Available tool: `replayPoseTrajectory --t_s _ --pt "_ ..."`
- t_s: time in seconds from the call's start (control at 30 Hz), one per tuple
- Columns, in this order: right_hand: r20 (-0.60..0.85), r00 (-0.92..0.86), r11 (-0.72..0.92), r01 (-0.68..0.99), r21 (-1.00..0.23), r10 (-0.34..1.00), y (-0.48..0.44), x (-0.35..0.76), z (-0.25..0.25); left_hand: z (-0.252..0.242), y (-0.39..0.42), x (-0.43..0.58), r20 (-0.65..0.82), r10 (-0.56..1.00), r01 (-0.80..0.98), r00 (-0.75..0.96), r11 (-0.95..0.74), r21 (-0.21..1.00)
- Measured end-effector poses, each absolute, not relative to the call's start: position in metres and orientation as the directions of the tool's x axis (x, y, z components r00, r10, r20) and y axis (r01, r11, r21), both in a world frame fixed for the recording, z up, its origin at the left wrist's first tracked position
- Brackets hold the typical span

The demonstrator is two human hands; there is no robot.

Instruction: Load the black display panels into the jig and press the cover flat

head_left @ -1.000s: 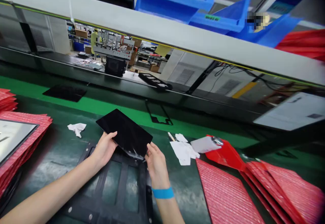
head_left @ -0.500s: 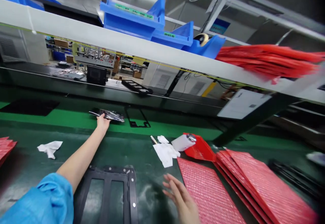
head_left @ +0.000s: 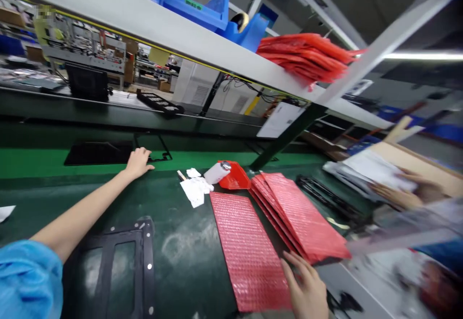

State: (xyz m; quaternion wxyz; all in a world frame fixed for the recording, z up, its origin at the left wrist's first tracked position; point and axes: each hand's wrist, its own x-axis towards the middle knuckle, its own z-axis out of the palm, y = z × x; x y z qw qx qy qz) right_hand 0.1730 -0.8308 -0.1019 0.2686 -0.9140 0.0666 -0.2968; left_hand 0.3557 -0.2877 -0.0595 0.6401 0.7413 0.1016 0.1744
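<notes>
My left hand [head_left: 138, 163] is stretched out over the green strip at the back of the bench, thumb apart from the fingers. It is between the right end of a flat black panel [head_left: 99, 153] and a thin black frame [head_left: 164, 156]; whether it touches either I cannot tell. At lower right, my right hand [head_left: 306, 287], fingers apart, is at the right edge of a red bubble-wrap bag [head_left: 246, 246] lying flat. A stack of similar red bags [head_left: 289, 203] is just beyond it. Nearer my left arm lies a larger black frame [head_left: 144, 261] with pale round dots.
White wipes [head_left: 195, 189], a white bottle [head_left: 217, 172] and a red bin [head_left: 235, 177] stand mid-bench. Overhead, a shelf [head_left: 119, 13] carries blue bins [head_left: 202, 10] and red bags [head_left: 304, 56]. A slanted post [head_left: 289, 138] rises behind. Another person's hands [head_left: 401, 191] are at right.
My left hand has let go of the shiny black panel, which now lies flat on the green strip. My right hand has moved right to the bag's edge. The view has turned right.
</notes>
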Motion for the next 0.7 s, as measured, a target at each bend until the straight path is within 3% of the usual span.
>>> replayPoseTrajectory --t_s 0.13,0.4,0.53,0.7 --pt "0.569 0.747 -0.916 -0.132 -0.380 -0.344 -0.873 0.209 -0.075 -0.048 -0.276 0.391 0.088 0.249 0.032 0.965 -0.440 0.897" --pt "0.451 0.776 -0.862 -0.226 -0.454 -0.441 -0.881 0.261 -0.047 -0.030 -0.257 0.409 -0.054 0.158 0.155 0.986 -0.746 0.648" --pt "0.409 0.852 -0.839 -0.063 -0.540 -0.327 -0.831 0.235 -0.041 -0.013 -0.242 0.388 -0.028 0.096 0.093 0.995 -0.792 0.604" --pt "0.223 0.969 -0.731 0.079 -0.678 -0.102 -0.742 0.155 -0.071 0.011 -0.228 0.345 0.074 -0.071 -0.100 0.995 -0.824 0.557"
